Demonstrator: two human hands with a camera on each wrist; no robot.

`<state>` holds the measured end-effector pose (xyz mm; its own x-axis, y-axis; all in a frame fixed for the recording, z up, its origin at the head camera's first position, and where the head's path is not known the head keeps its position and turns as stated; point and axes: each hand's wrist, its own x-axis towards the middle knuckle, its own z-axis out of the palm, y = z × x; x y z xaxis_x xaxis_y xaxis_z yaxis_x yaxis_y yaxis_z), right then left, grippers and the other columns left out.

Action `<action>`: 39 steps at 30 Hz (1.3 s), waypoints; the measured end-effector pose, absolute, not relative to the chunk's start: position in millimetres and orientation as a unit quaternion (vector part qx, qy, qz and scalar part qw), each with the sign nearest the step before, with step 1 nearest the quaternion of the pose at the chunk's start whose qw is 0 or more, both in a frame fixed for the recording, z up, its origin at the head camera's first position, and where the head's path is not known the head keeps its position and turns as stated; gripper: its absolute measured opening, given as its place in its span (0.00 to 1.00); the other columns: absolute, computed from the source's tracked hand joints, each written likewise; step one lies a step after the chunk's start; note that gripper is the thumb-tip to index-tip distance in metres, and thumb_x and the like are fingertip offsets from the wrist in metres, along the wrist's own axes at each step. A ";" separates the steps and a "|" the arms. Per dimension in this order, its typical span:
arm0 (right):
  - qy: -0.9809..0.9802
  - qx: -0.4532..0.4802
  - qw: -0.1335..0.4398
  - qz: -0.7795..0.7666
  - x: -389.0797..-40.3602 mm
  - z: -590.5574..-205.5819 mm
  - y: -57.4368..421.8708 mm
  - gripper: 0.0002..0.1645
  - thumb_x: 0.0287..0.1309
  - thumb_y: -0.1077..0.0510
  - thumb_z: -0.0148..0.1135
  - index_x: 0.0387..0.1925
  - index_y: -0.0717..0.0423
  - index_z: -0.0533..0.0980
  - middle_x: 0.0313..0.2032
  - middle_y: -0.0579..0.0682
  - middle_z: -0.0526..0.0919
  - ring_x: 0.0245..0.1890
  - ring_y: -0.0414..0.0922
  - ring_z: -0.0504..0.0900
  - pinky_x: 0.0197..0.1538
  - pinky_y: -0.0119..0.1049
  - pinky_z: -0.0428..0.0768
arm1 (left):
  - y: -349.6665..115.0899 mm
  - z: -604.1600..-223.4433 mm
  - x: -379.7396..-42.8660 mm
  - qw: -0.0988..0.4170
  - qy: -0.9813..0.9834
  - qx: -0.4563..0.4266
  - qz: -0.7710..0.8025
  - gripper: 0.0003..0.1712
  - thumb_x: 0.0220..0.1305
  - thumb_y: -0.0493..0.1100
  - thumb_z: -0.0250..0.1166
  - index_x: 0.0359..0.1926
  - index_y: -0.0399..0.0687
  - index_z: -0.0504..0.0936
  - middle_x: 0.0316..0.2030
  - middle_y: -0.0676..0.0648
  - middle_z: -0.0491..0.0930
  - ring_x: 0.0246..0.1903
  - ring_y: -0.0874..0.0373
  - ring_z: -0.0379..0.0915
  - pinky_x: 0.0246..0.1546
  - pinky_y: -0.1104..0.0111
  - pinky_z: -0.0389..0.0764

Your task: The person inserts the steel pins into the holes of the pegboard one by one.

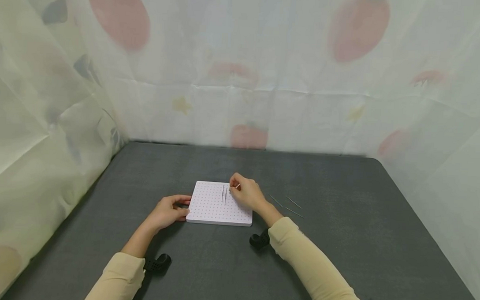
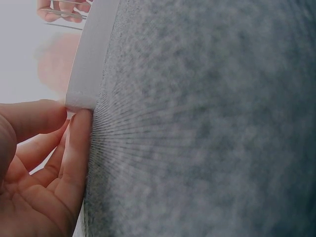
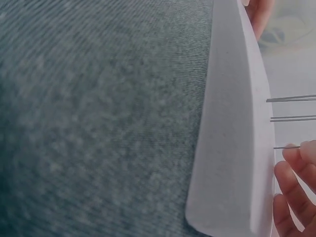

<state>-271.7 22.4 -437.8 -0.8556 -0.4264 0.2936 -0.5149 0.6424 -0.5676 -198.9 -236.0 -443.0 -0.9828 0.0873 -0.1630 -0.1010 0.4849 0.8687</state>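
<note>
A white square pegboard (image 1: 218, 216) with a grid of small holes lies flat on the dark table. At its left side my left hand (image 1: 166, 213) grips the edge, thumb and fingers against the near-left corner (image 2: 81, 94). Over the board's right half, my right hand (image 1: 247, 193) pinches a thin metal pin (image 3: 284, 147) between thumb and forefinger, its lower end right at the board's surface. Several similar pins (image 1: 223, 195) stand upright in the board just left of that hand. The right wrist view shows them as close pairs of thin rods (image 3: 291, 118).
Three loose metal pins lie on the table to the right of the board: one close to the right wrist (image 1: 275, 200), one farther back (image 1: 293, 202), one nearer (image 1: 294, 212). Patterned curtains (image 1: 296, 121) hang behind the table and along its sides.
</note>
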 end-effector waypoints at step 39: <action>-0.900 0.279 0.047 0.332 -260.5 -406.6 72.7 0.09 0.59 0.61 0.56 0.43 0.55 0.75 0.39 0.45 0.80 0.38 0.40 0.80 0.39 0.34 0.79 | -236.5 -444.5 -199.1 0.093 0.855 -0.006 0.510 0.26 0.57 0.31 0.61 0.58 0.36 0.71 0.51 0.36 0.72 0.36 0.55 0.76 0.33 0.66 0.82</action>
<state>-260.5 72.7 -406.6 -0.8396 -0.4715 0.2697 -0.5336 0.6229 -0.5720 -199.1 -236.5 -444.5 -0.9827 0.0845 -0.1650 -0.1051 0.4790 0.8715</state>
